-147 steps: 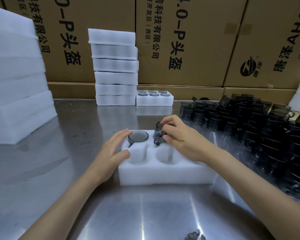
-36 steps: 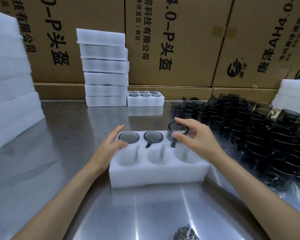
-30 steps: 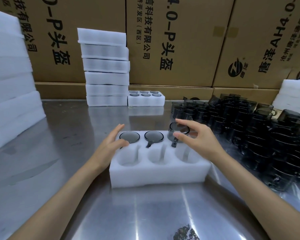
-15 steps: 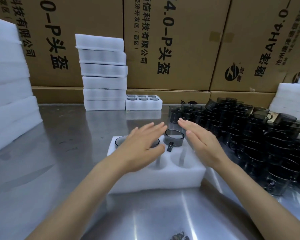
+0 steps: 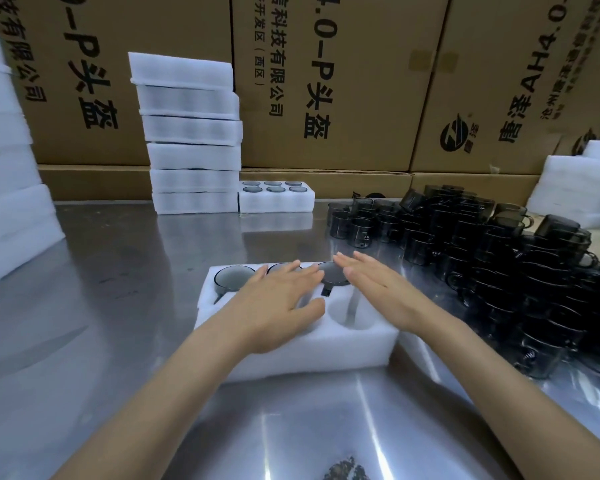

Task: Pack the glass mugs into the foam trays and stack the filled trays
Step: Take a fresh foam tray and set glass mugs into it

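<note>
A white foam tray (image 5: 312,355) lies on the steel table in front of me. Its far row holds three dark glass mugs; the left mug (image 5: 232,279) shows fully, the right mug (image 5: 329,277) sits between my hands. My left hand (image 5: 278,303) lies flat with straight fingers over the middle mug and the near holes. My right hand (image 5: 378,289) is flat, fingers straight, over the tray's right end beside the right mug. The near right hole (image 5: 352,313) holds no mug.
A big heap of loose dark glass mugs (image 5: 492,258) fills the table's right side. At the back stand a stack of foam trays (image 5: 191,133) and one filled tray (image 5: 276,195). More foam (image 5: 11,174) is piled left. Cardboard boxes (image 5: 326,81) form the back wall.
My right hand has let go of the third mug, which now sits lower in its hole. Both hands have flattened over the tray; my left hand moved from the tray's left edge onto its middle.
</note>
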Motion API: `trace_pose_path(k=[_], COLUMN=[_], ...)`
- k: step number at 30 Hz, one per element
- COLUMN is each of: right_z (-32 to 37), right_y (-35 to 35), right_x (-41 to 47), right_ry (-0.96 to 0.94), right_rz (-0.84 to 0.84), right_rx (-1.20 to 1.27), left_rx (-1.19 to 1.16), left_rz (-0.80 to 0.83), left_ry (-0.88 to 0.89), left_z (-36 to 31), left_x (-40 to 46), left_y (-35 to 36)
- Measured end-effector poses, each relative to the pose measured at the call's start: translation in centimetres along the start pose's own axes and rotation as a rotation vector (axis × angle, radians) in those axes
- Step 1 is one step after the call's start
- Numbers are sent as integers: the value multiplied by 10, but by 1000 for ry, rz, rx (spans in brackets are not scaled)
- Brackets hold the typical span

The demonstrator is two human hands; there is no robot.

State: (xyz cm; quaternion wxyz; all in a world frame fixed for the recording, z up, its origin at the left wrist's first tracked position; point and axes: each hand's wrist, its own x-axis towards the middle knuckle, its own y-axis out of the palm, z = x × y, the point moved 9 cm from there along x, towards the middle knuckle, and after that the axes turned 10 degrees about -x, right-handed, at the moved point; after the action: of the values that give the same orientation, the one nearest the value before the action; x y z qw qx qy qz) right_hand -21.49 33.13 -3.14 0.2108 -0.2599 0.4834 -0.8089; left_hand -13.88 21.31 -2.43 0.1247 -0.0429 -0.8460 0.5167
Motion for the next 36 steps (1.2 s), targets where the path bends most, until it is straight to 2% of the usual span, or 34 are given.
trace_pose_path(k=[2, 5, 8, 12, 15, 18, 21, 24, 27, 36], right_z=[-2, -13, -38, -57, -50, -38, -45, -65, -75, -68], right_y=[-15, -43, -49, -51, -61, -85, -112, -121, -119, -131], right_x=[1, -5, -15, -30, -33, -41, -58, -72, -74, -75], right_ry=[44, 187, 438, 681, 687, 657, 749, 865, 878, 766], right_rz=[-152, -346, -281, -123, -163, -354, -475, -411, -324, -501], right_rx=[-90, -379, -609, -678, -674, -743, -750, -664, -647, -452], left_rx=[27, 67, 81, 124, 131, 134, 120, 106, 103, 128], left_rz=[-114, -266, -342, -408, -432, -448, -455, -460, -473, -503], left_ry=[39, 131, 203, 282, 313, 320, 315, 302, 292, 300], left_z=[-7, -23, -34, -45, -49, -50, -49, -48, -48, -51], left_x=[-4, -15, -22, -28, -31, -34, -34, -34, -35, -37], left_y=[-11, -28, -35, -39, -40, -39, -41, -41, -42, -43])
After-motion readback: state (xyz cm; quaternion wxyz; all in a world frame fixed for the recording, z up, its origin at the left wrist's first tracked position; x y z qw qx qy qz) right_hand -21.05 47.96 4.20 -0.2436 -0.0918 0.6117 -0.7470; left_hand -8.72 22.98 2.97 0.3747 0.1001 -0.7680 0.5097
